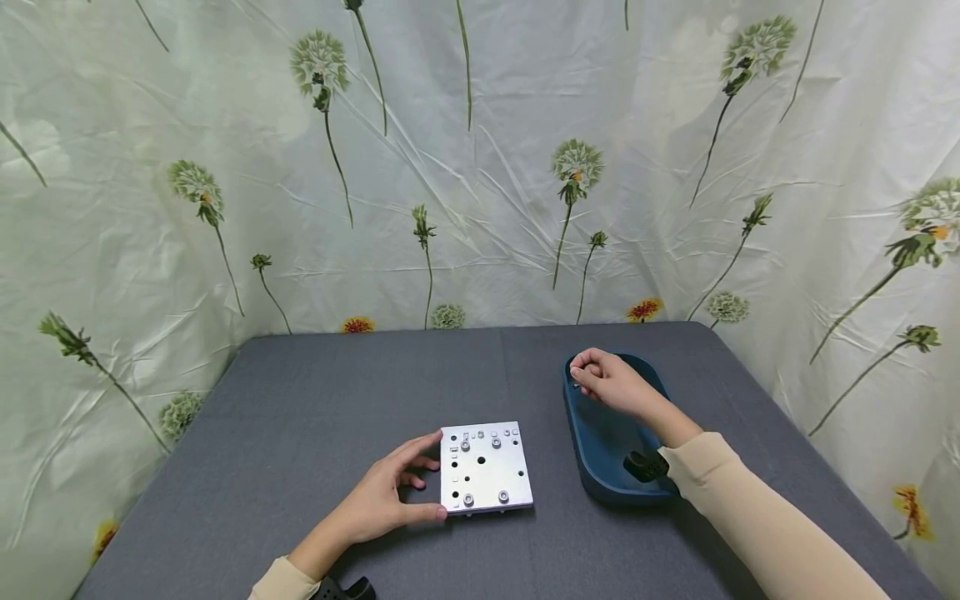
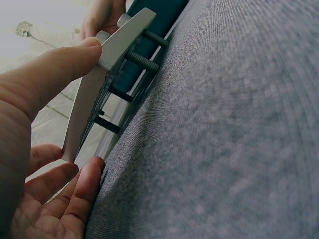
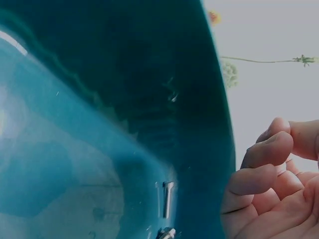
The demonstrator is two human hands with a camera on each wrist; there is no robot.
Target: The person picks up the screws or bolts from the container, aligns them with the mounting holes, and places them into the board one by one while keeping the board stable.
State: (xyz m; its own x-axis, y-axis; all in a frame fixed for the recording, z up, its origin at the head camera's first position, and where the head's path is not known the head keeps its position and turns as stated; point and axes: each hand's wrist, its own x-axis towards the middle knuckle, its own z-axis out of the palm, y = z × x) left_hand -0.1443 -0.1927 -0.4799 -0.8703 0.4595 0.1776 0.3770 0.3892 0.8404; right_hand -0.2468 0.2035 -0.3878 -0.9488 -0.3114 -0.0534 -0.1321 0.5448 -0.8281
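My left hand [image 1: 390, 492] holds a square silver metal plate [image 1: 487, 471] by its left side, the thumb at the near corner and a finger at the far corner. Socket-head screws [image 1: 496, 443] stand in several of its holes. Their threaded shanks [image 2: 144, 60] stick out below the plate in the left wrist view. Over the far left end of a blue bin [image 1: 609, 493] is my right hand [image 1: 611, 383], fingers curled and fingertips together. Nothing shows between them; a small item could be hidden. Loose screws [image 3: 168, 199] lie inside the bin in the right wrist view.
A grey cloth-covered table [image 1: 337, 392] carries the plate and the bin, with the bin to the plate's right. Behind the table hangs a pale curtain [image 1: 480, 183] with a dandelion print. Each wrist bears a black strap [image 1: 645, 467].
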